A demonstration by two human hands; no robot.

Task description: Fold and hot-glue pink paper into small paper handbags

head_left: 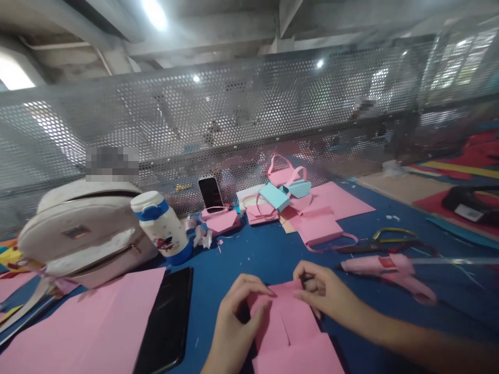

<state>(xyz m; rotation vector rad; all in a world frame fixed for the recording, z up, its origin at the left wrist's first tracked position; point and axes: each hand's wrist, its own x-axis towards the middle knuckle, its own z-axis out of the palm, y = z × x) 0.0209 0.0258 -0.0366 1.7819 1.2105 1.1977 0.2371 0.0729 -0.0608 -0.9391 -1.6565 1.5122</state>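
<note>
A folded piece of pink paper (pixel 286 317) lies in front of me on the blue tabletop, with a slit or flap edge down its middle. My left hand (pixel 244 317) grips its upper left edge between thumb and fingers. At the upper right corner, my right hand (pixel 317 288) pinches the paper, its other fingers curled in. A pink glue gun (pixel 393 272) with a clear glue stick lies to the right of my right hand. Just behind it are scissors (pixel 390 241) with yellowish handles. Finished-looking small paper bags, one a pink bag (pixel 322 228) and one a light blue bag (pixel 275 196), sit farther back.
On the left are a pale backpack (pixel 89 228), a white and blue bottle (pixel 161 226), a dark tablet-like slab (pixel 167 322) and a large pink sheet (pixel 89 322). A phone (pixel 210 193) leans near the perforated metal partition (pixel 241 114). A black object (pixel 473 202) lies far right.
</note>
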